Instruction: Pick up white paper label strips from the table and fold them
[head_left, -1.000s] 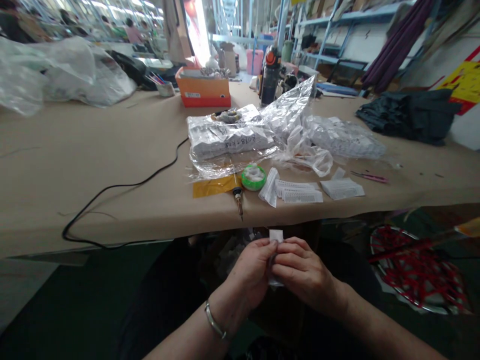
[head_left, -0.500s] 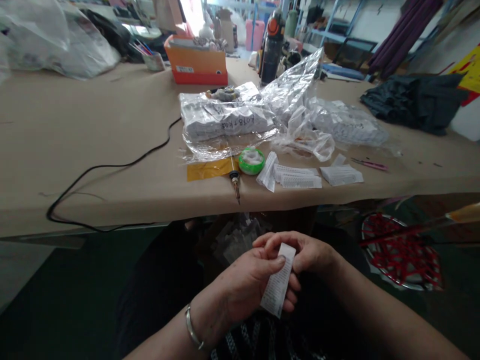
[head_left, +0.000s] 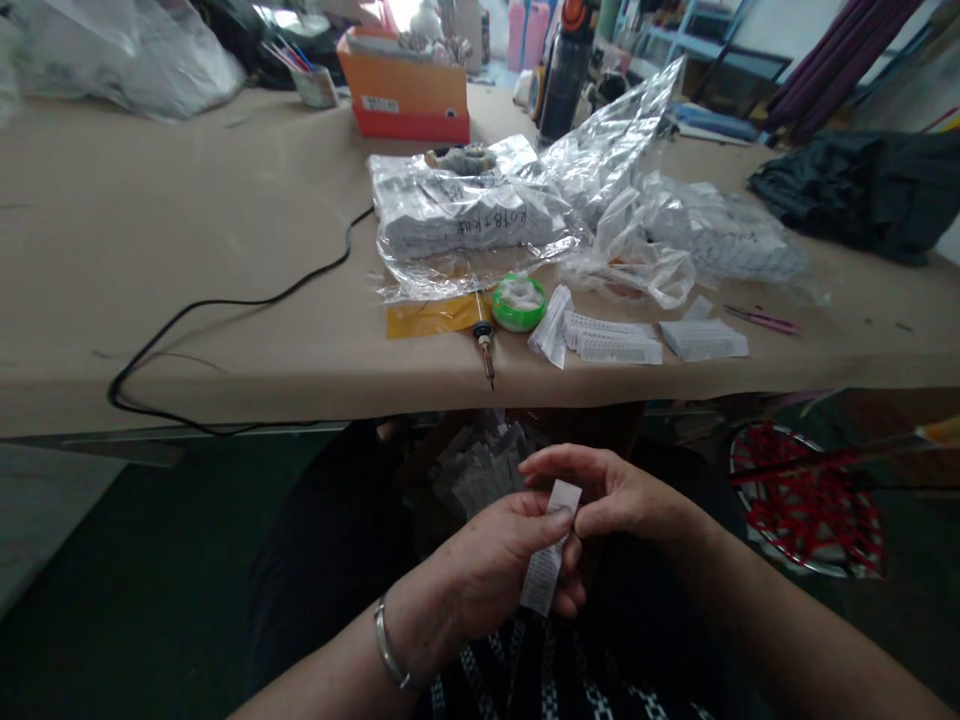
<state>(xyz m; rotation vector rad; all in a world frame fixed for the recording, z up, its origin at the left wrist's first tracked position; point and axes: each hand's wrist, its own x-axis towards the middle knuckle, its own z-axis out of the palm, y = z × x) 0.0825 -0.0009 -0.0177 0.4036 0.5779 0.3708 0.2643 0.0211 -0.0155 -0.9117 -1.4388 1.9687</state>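
Note:
A white strip of paper label (head_left: 541,580) with small printed text is pinched under the thumb of my left hand (head_left: 491,560), whose fingers lie behind it. My right hand (head_left: 637,495) curves around the label's upper end. Its thumb tip is at the label's right edge, while the forefinger arches apart above. The right hand's other fingers are mostly hidden. Both hands are over my lap, below the table edge. On the table in front lie a fanned stack of printed labels (head_left: 619,345) and a second label stack (head_left: 705,340).
A soldering iron (head_left: 484,350) points over the table's front edge, its black cord (head_left: 225,302) looping left. Beside it sits a green round tin (head_left: 519,305). Plastic-wrapped bundles (head_left: 472,225), pink-handled scissors (head_left: 765,320) and an orange box (head_left: 409,90) lie behind. Red pieces fill a tray (head_left: 806,510) at right.
The label in my left hand has tilted and shows a narrower face. My right forefinger has lifted away from it, and my right thumb has moved in to its edge. The view has shifted slightly.

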